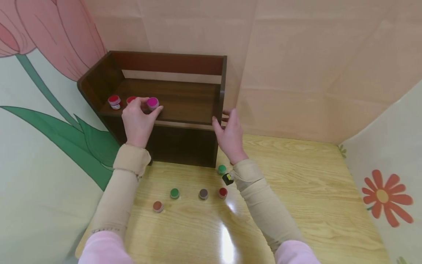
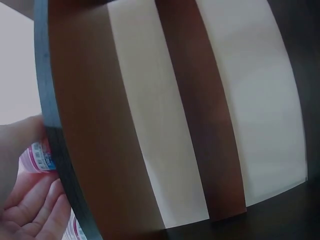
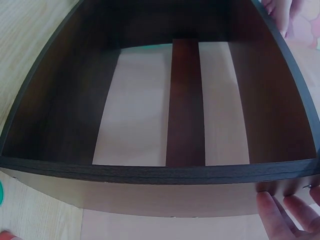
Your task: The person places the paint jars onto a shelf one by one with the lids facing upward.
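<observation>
My left hand (image 1: 137,119) pinches a small jar with a magenta lid (image 1: 152,103) between thumb and fingers, at the front of the dark brown shelf's (image 1: 184,101) upper board. A red-lidded jar (image 1: 114,102) stands at that board's left end. Another red-lidded jar (image 1: 130,99) is partly hidden behind the left hand. In the left wrist view, the held jar (image 2: 39,157) shows a printed label beside the board's edge. My right hand (image 1: 230,135) touches the shelf's right side panel; in the right wrist view its fingertips (image 3: 270,205) rest against the outer face.
On the wooden table (image 1: 296,190) in front stand several small jars: brown-orange lid (image 1: 158,206), green lid (image 1: 174,193), grey-brown lid (image 1: 203,194), dark red lid (image 1: 222,193) and another green lid (image 1: 222,169). A beige cloth backdrop (image 1: 313,66) hangs behind the shelf.
</observation>
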A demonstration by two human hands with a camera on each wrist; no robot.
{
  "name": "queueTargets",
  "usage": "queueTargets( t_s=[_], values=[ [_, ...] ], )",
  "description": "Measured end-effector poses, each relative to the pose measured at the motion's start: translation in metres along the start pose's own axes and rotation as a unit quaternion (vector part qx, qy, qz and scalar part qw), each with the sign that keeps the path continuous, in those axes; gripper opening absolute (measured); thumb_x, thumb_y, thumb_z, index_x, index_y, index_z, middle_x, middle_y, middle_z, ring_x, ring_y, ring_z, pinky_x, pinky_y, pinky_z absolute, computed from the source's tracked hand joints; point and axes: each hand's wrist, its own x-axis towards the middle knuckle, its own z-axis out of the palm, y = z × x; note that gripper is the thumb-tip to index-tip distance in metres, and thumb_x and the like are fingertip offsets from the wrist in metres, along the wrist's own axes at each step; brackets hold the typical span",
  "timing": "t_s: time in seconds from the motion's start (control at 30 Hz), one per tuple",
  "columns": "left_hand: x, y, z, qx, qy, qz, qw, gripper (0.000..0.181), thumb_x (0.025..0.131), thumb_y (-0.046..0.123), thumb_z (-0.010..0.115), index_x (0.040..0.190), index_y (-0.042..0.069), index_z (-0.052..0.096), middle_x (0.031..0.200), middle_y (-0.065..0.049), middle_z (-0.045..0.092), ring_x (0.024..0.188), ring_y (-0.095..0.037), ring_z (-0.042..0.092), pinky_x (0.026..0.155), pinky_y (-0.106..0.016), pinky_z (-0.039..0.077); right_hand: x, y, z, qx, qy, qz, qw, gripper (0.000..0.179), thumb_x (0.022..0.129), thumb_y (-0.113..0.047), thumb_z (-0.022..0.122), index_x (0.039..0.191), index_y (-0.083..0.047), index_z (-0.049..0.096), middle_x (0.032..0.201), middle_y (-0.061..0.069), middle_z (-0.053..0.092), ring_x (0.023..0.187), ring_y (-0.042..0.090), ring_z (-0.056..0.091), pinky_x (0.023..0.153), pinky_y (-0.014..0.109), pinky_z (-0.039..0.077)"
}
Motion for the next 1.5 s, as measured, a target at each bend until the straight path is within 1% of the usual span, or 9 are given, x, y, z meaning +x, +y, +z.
queueTargets(
  t_s=[0.17, 0.3, 0.73, 0.83, 0.97, 1.1, 1.3, 1.4, 1.5],
  values=[
    [0.002, 0.000, 0.004, 0.014, -0.004, -0.015, 0.9998, 0.050, 0.084, 0.038, 0.085, 0.114, -0.001, 0.071, 0.101, -0.017, 0.072, 0.086, -0.029, 0.064, 0.085, -0.043, 0.053, 0.000, 0.000, 0.000, -0.003, -0.002, -0.002, 1.0000, 0.041, 0.100, -0.026, 0.065, 0.127, -0.001, 0.047, 0.124, 0.016, 0.055, 0.106, 0.029, 0.063, 0.083, 0.036, 0.057],
    [0.003, 0.001, 0.005, 0.024, -0.005, -0.019, 0.9995, 0.049, 0.083, 0.036, 0.086, 0.112, -0.002, 0.072, 0.099, -0.018, 0.072, 0.084, -0.030, 0.064, 0.084, -0.044, 0.053, 0.000, 0.000, 0.000, -0.007, 0.000, -0.003, 1.0000, 0.040, 0.100, -0.026, 0.065, 0.126, -0.002, 0.047, 0.125, 0.016, 0.055, 0.106, 0.029, 0.064, 0.082, 0.035, 0.057],
    [0.004, 0.006, 0.004, 0.057, -0.019, -0.048, 0.9971, 0.050, 0.084, 0.035, 0.085, 0.113, -0.004, 0.071, 0.101, -0.020, 0.072, 0.087, -0.033, 0.065, 0.085, -0.046, 0.053, -0.001, -0.001, 0.001, -0.005, 0.002, -0.004, 1.0000, 0.040, 0.100, -0.026, 0.066, 0.127, -0.002, 0.048, 0.125, 0.016, 0.055, 0.106, 0.028, 0.064, 0.082, 0.037, 0.058],
    [0.004, 0.007, 0.004, 0.060, -0.021, -0.053, 0.9966, 0.051, 0.084, 0.034, 0.086, 0.114, -0.004, 0.070, 0.101, -0.020, 0.072, 0.087, -0.033, 0.065, 0.085, -0.046, 0.053, -0.001, -0.001, 0.001, -0.002, 0.001, -0.003, 1.0000, 0.041, 0.100, -0.026, 0.065, 0.127, -0.001, 0.048, 0.125, 0.016, 0.055, 0.106, 0.029, 0.064, 0.083, 0.040, 0.058],
    [0.004, 0.007, 0.004, 0.052, -0.024, -0.061, 0.9965, 0.055, 0.084, 0.034, 0.086, 0.121, -0.003, 0.068, 0.102, -0.020, 0.072, 0.088, -0.033, 0.066, 0.088, -0.046, 0.053, -0.001, -0.001, 0.001, 0.003, 0.001, -0.001, 1.0000, 0.042, 0.100, -0.027, 0.065, 0.127, 0.000, 0.048, 0.126, 0.016, 0.056, 0.107, 0.030, 0.064, 0.085, 0.045, 0.058],
    [0.004, 0.006, 0.003, 0.042, -0.032, -0.069, 0.9962, 0.060, 0.084, 0.035, 0.086, 0.127, -0.002, 0.065, 0.106, -0.019, 0.072, 0.092, -0.032, 0.067, 0.092, -0.044, 0.054, 0.000, -0.003, 0.001, 0.001, 0.000, 0.001, 1.0000, 0.042, 0.100, -0.026, 0.065, 0.127, 0.000, 0.047, 0.125, 0.016, 0.056, 0.107, 0.030, 0.064, 0.085, 0.041, 0.058],
    [0.002, 0.006, 0.000, 0.029, -0.042, -0.082, 0.9954, 0.061, 0.086, 0.040, 0.083, 0.128, 0.001, 0.064, 0.113, -0.017, 0.071, 0.098, -0.031, 0.067, 0.094, -0.042, 0.054, -0.001, -0.002, 0.001, -0.004, -0.001, 0.000, 1.0000, 0.043, 0.100, -0.026, 0.066, 0.128, 0.002, 0.047, 0.125, 0.016, 0.056, 0.107, 0.030, 0.064, 0.084, 0.037, 0.058],
    [-0.001, 0.007, -0.003, 0.024, -0.033, -0.079, 0.9961, 0.065, 0.086, 0.049, 0.079, 0.127, 0.001, 0.065, 0.113, -0.017, 0.071, 0.099, -0.031, 0.066, 0.095, -0.043, 0.052, -0.001, -0.002, 0.001, -0.002, -0.001, 0.001, 1.0000, 0.044, 0.100, -0.026, 0.066, 0.127, 0.002, 0.047, 0.125, 0.016, 0.057, 0.107, 0.030, 0.064, 0.084, 0.038, 0.058],
    [-0.003, 0.006, -0.005, 0.017, -0.012, -0.070, 0.9973, 0.072, 0.085, 0.061, 0.074, 0.124, 0.001, 0.066, 0.110, -0.015, 0.071, 0.099, -0.031, 0.063, 0.095, -0.043, 0.049, -0.001, -0.001, 0.000, -0.001, -0.001, 0.003, 1.0000, 0.044, 0.100, -0.027, 0.066, 0.128, 0.002, 0.047, 0.125, 0.016, 0.057, 0.107, 0.029, 0.064, 0.084, 0.038, 0.058]
  ],
)
